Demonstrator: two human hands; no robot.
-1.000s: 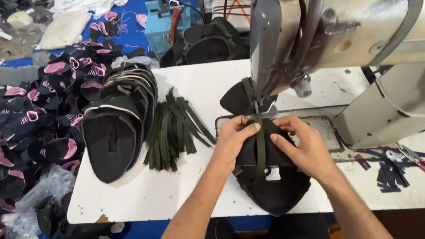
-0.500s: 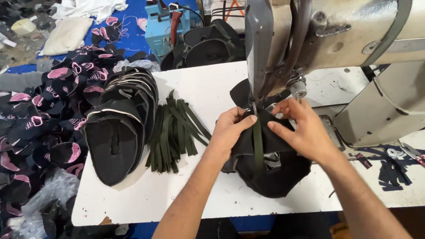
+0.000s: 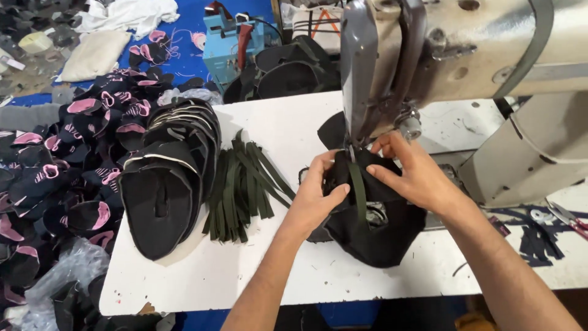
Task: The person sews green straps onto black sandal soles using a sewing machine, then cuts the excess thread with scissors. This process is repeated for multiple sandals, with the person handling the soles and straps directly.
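Together, both hands pinch a black fabric piece [image 3: 373, 230] under the sewing machine [image 3: 392, 73]: left hand [image 3: 315, 199] grips its edge, right hand [image 3: 410, 175] presses the green strap [image 3: 358, 190] between them on the desk [image 3: 294, 129].

On the bench [image 3: 294, 122], a stack of shoe uppers [image 3: 168, 178] lies at the left, with a bundle of straps [image 3: 242, 190] just to its right. Further right, one shoe upper [image 3: 373, 233] sits under the sewing machine [image 3: 465, 55], a strap [image 3: 358, 190] lying on it. Scissors [image 3: 566, 216] lie far right.
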